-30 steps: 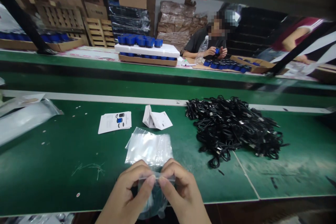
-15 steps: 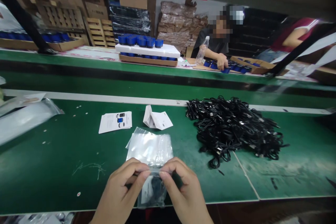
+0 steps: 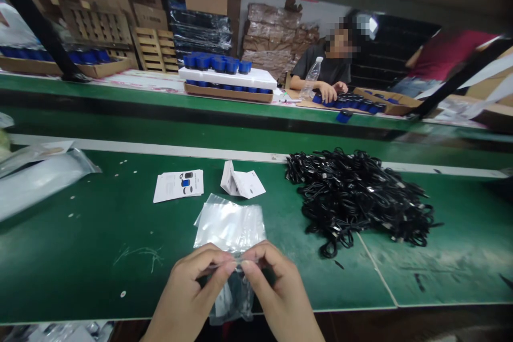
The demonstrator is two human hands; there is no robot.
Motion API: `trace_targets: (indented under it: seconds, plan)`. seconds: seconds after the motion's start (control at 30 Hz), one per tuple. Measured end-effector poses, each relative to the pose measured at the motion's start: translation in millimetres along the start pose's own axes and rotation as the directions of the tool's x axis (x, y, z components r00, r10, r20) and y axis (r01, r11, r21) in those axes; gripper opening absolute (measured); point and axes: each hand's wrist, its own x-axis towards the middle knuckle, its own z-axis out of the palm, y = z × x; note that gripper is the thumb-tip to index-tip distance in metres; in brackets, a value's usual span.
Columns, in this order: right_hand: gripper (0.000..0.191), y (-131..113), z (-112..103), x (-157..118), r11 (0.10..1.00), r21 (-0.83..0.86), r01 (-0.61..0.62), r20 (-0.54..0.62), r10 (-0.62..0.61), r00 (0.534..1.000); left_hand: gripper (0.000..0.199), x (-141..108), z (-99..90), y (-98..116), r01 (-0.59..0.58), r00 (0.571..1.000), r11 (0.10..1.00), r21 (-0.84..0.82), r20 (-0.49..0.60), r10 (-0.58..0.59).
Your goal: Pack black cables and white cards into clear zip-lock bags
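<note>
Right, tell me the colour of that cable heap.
The cable heap is black, shown best in the head view.

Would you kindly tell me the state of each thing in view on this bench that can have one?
Left hand: fingers pinching the held bag's top edge
Right hand: fingers pinching the same edge
Held clear bag: raised, dark contents inside
Other clear bag: lying flat
Black cables: loose, tangled heap
Printed leaflet: lying flat
White folded card: partly open

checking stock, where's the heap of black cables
In the head view, the heap of black cables lies right of centre on the green workbench, just right of the folded white leaflet.
</note>
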Motion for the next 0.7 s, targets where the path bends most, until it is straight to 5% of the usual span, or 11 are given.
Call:
trace_targets:
  seconds: [0.17, 0.33, 0.7]
  plan:
    - [0.02, -2.5, -0.7, 0.3, 0.995, 0.068, -0.078, 0.004, 0.078, 0.997, 0.021, 1.8, -0.9, 3.1, 0.05, 0.998, 0.998, -0.023, 0.045, -0.049]
    - [0.019, -3.7, 2.6, -2.0, 1.0, -0.012, -0.019, 0.015, 0.019, 1.0, 0.026, 1.6, -2.5, 6.3, 0.095, 0.987, 0.994, 0.057, 0.126, -0.101]
    - [0.022, -1.9, 1.4, -4.0, 0.993, -0.038, 0.108, -0.062, -0.11, 0.992, 0.022, -0.6, -8.4, 2.9, 0.083, 0.995, 0.992, 0.094, 0.042, -0.087]
